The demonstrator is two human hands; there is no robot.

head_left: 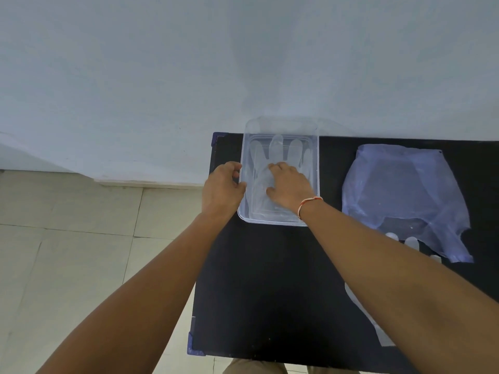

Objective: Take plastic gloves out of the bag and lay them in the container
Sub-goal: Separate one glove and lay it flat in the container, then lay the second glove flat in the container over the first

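Observation:
A clear plastic container [280, 125] stands at the far left of a black table. A see-through plastic glove [276, 148] lies flat inside it, fingers pointing away from me. My right hand [290, 188] rests palm down on the glove's palm part, fingers spread. My left hand [222, 187] grips the container's left wall. The pale blue plastic bag [405, 184] lies flat to the right. Another clear glove [411, 242] lies near the bag's front edge, mostly hidden under my right forearm.
The black table [270, 279] has purple tape at its left corners and meets a pale wall at the back. Tiled floor [81, 252] lies to the left. A strip of clear plastic [380, 333] shows under my right forearm.

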